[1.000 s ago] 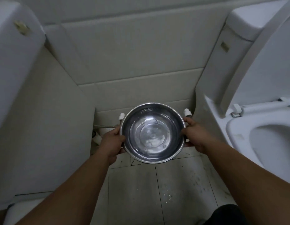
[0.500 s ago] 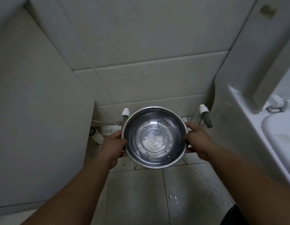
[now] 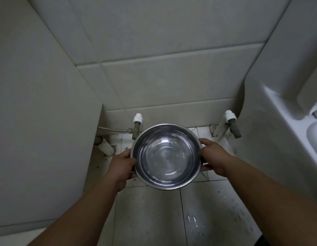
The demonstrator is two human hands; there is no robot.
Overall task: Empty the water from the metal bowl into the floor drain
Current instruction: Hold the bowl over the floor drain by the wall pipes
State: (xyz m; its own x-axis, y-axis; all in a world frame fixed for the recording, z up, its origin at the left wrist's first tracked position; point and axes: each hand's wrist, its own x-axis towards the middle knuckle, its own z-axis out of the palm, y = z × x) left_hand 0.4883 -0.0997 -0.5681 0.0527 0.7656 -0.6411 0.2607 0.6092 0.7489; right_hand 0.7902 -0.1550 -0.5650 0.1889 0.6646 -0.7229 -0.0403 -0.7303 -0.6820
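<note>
Steel bowl (image 3: 166, 156), level, water inside, gripped at opposite rims by left hand (image 3: 122, 166) and right hand (image 3: 213, 156); now lowered nearer floor tiles (image 3: 147, 215). Drain unseen; pouring not begun.

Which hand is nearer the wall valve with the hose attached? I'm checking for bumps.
Left. The left hand grips the bowl rim just below that valve; the right hand grips the opposite rim.
</note>
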